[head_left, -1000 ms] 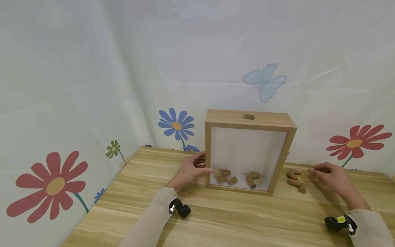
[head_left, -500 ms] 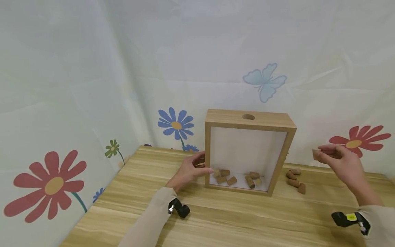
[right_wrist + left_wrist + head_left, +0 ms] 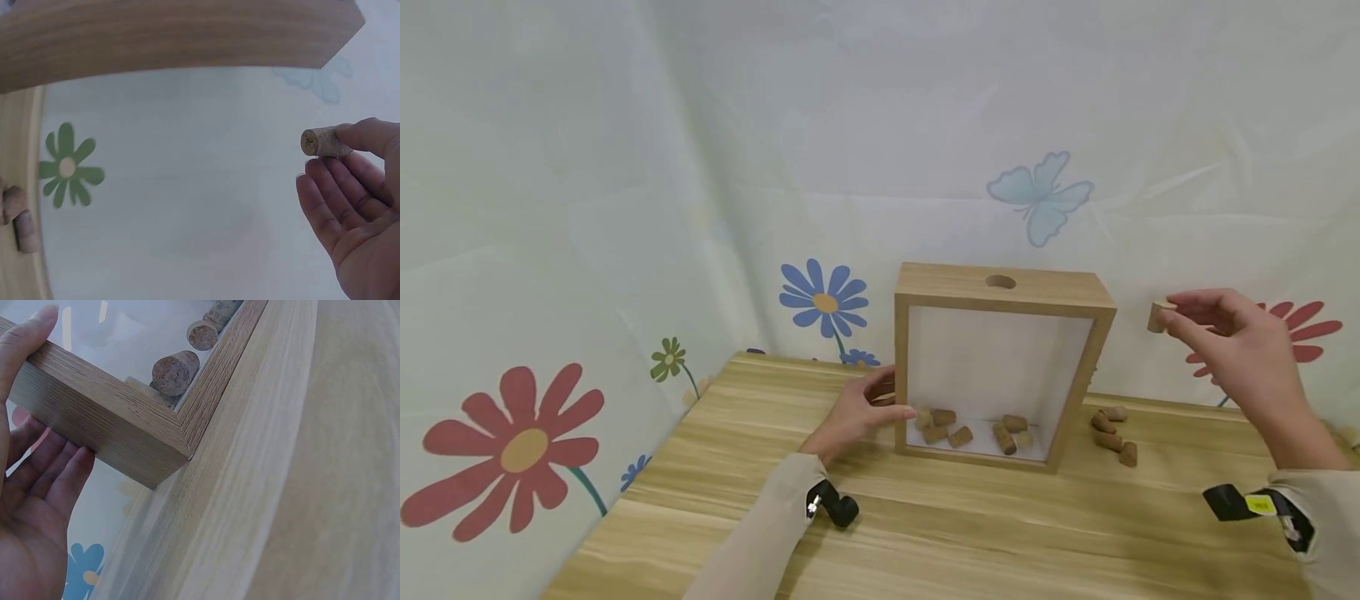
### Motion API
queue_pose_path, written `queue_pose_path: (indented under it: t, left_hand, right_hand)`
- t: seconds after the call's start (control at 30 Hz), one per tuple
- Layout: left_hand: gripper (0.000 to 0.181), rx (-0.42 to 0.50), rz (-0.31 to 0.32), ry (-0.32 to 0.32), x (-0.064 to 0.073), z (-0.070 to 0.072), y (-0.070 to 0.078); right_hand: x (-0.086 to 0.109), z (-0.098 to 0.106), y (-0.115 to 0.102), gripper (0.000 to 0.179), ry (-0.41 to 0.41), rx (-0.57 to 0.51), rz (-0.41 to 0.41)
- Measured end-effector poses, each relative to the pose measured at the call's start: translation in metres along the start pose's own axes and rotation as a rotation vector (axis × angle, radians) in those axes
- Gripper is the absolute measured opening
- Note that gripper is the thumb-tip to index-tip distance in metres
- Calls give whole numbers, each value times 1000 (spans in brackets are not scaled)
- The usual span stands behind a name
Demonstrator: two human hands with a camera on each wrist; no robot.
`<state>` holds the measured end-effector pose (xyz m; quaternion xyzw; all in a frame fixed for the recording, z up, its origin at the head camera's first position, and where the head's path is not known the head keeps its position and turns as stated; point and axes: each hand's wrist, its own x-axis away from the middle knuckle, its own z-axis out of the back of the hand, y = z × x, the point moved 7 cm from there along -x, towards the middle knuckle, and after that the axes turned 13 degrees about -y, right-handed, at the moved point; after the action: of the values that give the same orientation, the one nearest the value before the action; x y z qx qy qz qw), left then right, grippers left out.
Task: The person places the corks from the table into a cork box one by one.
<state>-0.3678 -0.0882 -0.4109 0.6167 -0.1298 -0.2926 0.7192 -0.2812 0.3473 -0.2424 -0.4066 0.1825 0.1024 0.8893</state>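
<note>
A shallow wooden box (image 3: 1069,392) with a clear front stands upright on the table, a round hole (image 3: 1001,282) in its top. Several corks (image 3: 960,437) lie inside along its bottom. My left hand (image 3: 859,410) grips the box's left side, thumb on the front edge and fingers behind, as the left wrist view also shows. To the right of the box, my right hand (image 3: 1246,342) is raised above the table. Between thumb and fingers it pinches a single cork (image 3: 325,142), which points toward the box.
Several loose corks (image 3: 1107,440) lie on the wooden table (image 3: 970,533) just right of the box. Behind the table hangs a pale cloth (image 3: 880,150) printed with flowers and a butterfly.
From beside the loose corks, my right hand has lifted a cork off the table, up to about the height of the box's top. The left hand keeps its grip on the box.
</note>
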Motion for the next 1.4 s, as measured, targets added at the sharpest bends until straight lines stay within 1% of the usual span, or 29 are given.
queue_pose_path:
  t: [0.13, 0.33, 0.57, 0.73, 1.1, 1.27, 1.4]
  left_hand:
    - [81, -8, 7, -2, 0, 1, -1]
    - [81, -26, 1, 2, -1, 1, -2]
    - [84, -20, -1, 3, -1, 2, -4]
    - [86, -22, 3, 7, -1, 3, -6]
    - [85, -3, -9, -13, -3, 2, -4]
    - [86, 1, -14, -19, -2, 2, -3]
    - [86, -8, -13, -21, -2, 2, -2]
  right_hand:
    - [-2, 2, -20, 35, 24, -42, 17]
    - [-5, -1, -49, 34, 38, -70, 95]
    - [-9, -6, -79, 33, 20, -141, 163]
    - [-15, -14, -99, 33, 18, -143, 231]
    - [-25, -39, -128, 30, -32, -99, 323]
    - [-31, -52, -136, 29, -65, -93, 337]
    - [-37, -61, -137, 29, -93, -88, 333]
